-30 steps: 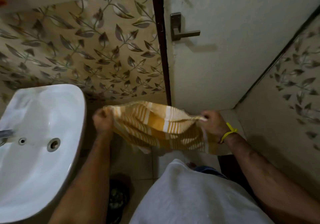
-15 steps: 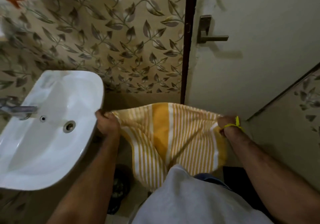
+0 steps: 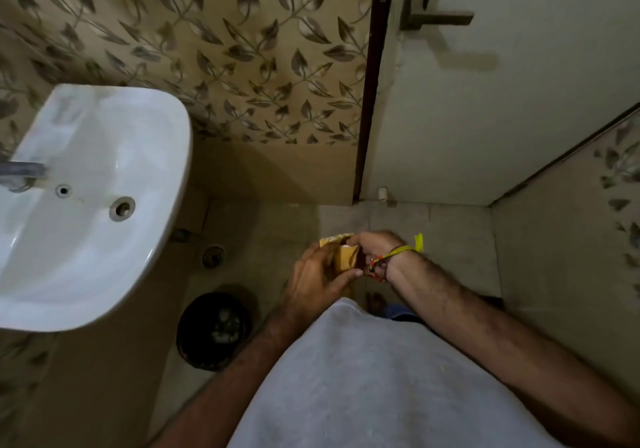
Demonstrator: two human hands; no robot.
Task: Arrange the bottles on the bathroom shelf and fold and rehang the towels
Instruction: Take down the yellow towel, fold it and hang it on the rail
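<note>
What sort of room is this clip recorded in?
A small bathroom, most likely in a home. A white wall-hung washbasin with a tap is at the left, a floor drain sits in the tiled floor, and leaf-patterned wall tiles run beside a door.

**Small home bathroom**

Wall-hung white washbasin (image 3: 93, 205) with tap (image 3: 20, 174) at left. Leaf-patterned wall tiles (image 3: 214, 49) on the far wall, pale door (image 3: 485, 108) with lever handle (image 3: 436, 15) far right, floor drain (image 3: 213, 256), dark waste bin (image 3: 214, 330) below.
</note>
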